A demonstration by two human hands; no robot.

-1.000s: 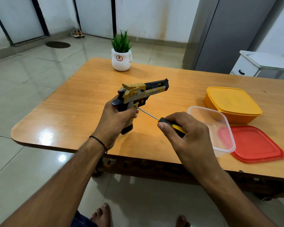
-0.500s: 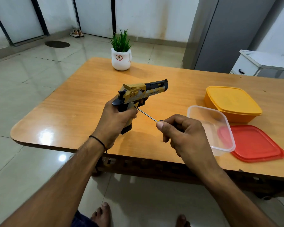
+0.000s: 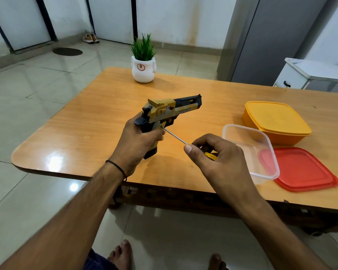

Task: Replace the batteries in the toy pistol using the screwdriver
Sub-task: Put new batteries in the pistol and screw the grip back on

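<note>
Fingers (image 3: 158, 134) of the left hand (image 3: 139, 139) are curled round the grip of the toy pistol (image 3: 170, 110), which is held upright above the tabletop (image 3: 98, 117), nearer its front edge, with the muzzle turned toward the right edge. The screwdriver (image 3: 174, 136) is pinched by its handle in the right hand (image 3: 220, 160), and its tip is set against the side of the grip, where a screw is presumably seated. The pistol is judged to be light, stiff, hollow plastic. It is best taken by the grip, as here, with the screw side left bare, and hard pressure is better avoided lest the tip slip.

Toward the right edge a clear tub (image 3: 248, 147) stands open, and nothing is seen in it. A red lid (image 3: 308, 170) lies flat against or partly under it; which cannot be told. Behind them a yellow box (image 3: 277, 121) is closed by its lid, so its contents are hidden.
</note>
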